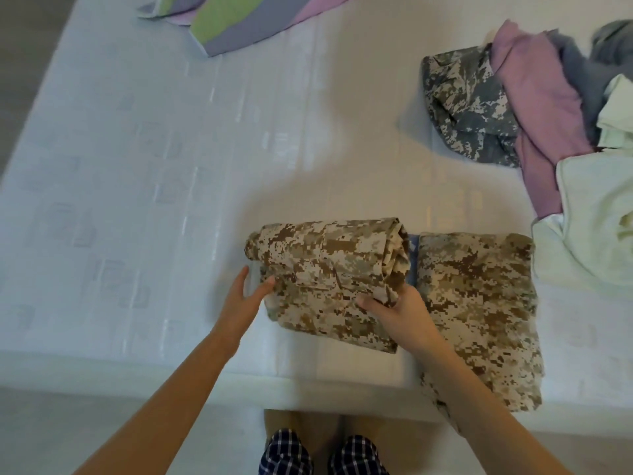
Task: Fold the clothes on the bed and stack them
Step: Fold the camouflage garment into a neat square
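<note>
**Two hands work on a tan camouflage garment (329, 282) at the near edge of a bed (137, 166)**

A white bed with a faint woven pattern fills most of the view from above. At its right side lies a loose pile of unfolded clothes: a cream garment (596, 217) nearest, a lilac garment (534, 108) behind it, and a grey camouflage garment (462, 108) to the left of those. Just beside the pile, at the bed's front edge, a second tan camouflage piece (479, 303) lies folded flat. Directly to its left is the tan camouflage garment, folded into a thick bundle with its far edge rolled over. A striped green, grey and pink cloth (233, 25) lies at the far end of the bed. The hands are apart, one at each side of the bundle. The left hand (239, 303) has nearly straight fingers touching the bundle's left edge. The right hand (400, 313) grips the right edge, thumb on top.
</note>
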